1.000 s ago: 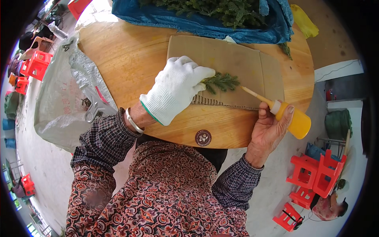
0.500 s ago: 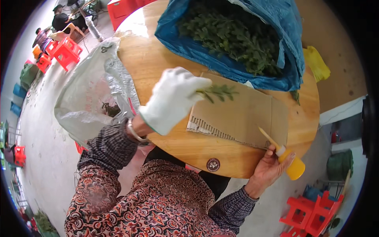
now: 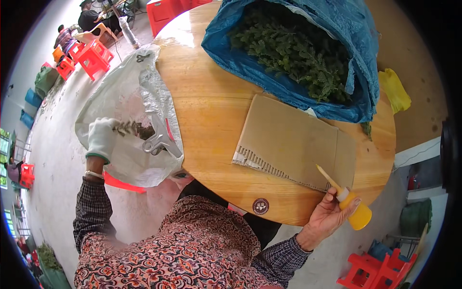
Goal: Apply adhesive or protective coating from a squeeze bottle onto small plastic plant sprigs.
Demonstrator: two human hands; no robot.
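My left hand [image 3: 102, 138], in a white glove, is over the open mouth of a translucent plastic bag [image 3: 144, 96] clipped to the left rim of the round wooden table [image 3: 211, 111]. It holds a small green sprig [image 3: 126, 128] at the bag's opening. My right hand [image 3: 327, 217] grips a yellow squeeze bottle [image 3: 355, 212] with a long nozzle, at the table's near right edge. A flat sheet of corrugated cardboard [image 3: 293, 142] lies on the table between the hands.
A blue sack [image 3: 356, 53] full of green sprigs lies open at the back of the table. A metal clip [image 3: 159, 142] pins the plastic bag. Red plastic stools [image 3: 94, 55] stand on the floor left and lower right. People sit far at the upper left.
My left hand has carried the sprig from the cardboard leftward, off the table, to the plastic bag's mouth. My right hand has stayed at the near edge with the bottle.
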